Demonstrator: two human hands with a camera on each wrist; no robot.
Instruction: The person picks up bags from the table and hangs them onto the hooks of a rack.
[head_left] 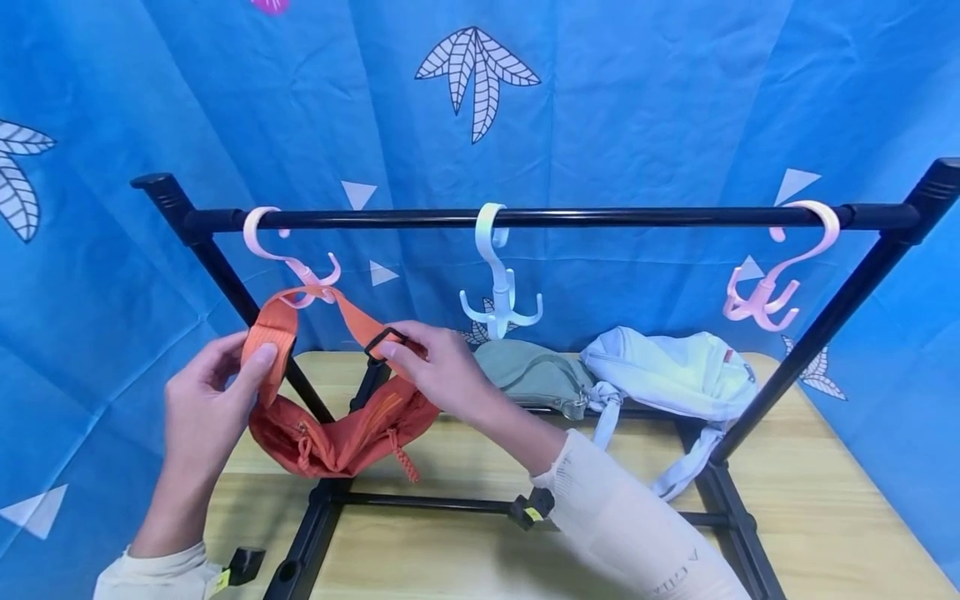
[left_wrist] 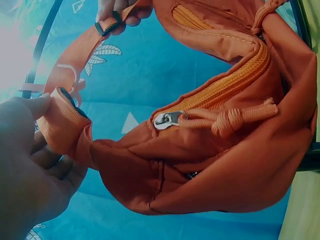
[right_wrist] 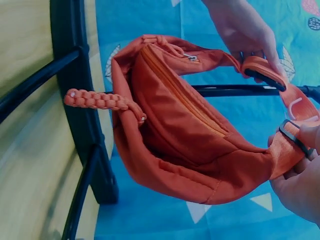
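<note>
An orange waist bag [head_left: 352, 433] hangs between my hands below the left pink hook [head_left: 303, 275]. Its strap [head_left: 356, 321] loops up to that hook's lower prongs and overlaps them in the head view. My left hand [head_left: 213, 400] pinches the webbing on the left side, thumb in front, beside a dark buckle [right_wrist: 265, 80]. On the other side my right hand [head_left: 442, 362] grips the strap at a black slider buckle [head_left: 386, 343]. The left wrist view shows the bag's front zipper [left_wrist: 220, 97] with a knotted cord pull [left_wrist: 230, 120].
A black rail [head_left: 630, 218] runs across the rack, carrying a pale blue hook [head_left: 495, 283] mid-way and another pink hook [head_left: 765, 296] at right. Behind, a green bag [head_left: 525, 371] and a light blue bag [head_left: 667, 371] lie on the wooden table [head_left: 817, 467] by the rack's base.
</note>
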